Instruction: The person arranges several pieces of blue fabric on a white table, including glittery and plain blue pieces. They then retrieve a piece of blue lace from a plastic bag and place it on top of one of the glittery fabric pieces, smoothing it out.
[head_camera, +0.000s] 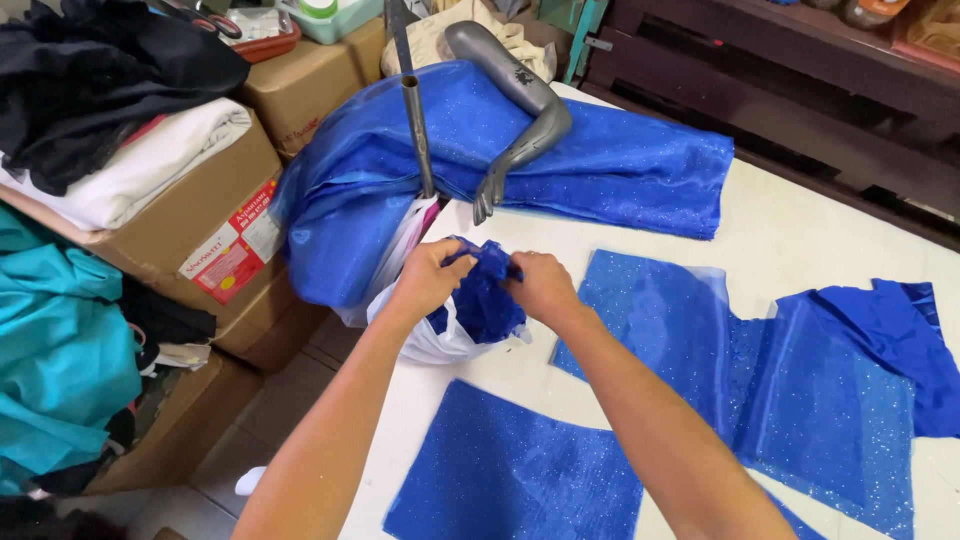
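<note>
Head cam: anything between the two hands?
Yes. A bunched wad of blue fabric scraps sits between left hand and right hand, over a white plastic bag.

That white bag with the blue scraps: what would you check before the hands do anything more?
1. Left hand has a grip on the blue scraps: ok.
2. Right hand also on the scraps: ok.
3. White plastic bag rests on the white table, near its edge: ok.
4. Bag mouth open: ok.
5. Cut blue pieces lie flat, apart from the bag: ok.
6. Grey mannequin arm resting steadily on the folded blue fabric: cannot tell.
</note>
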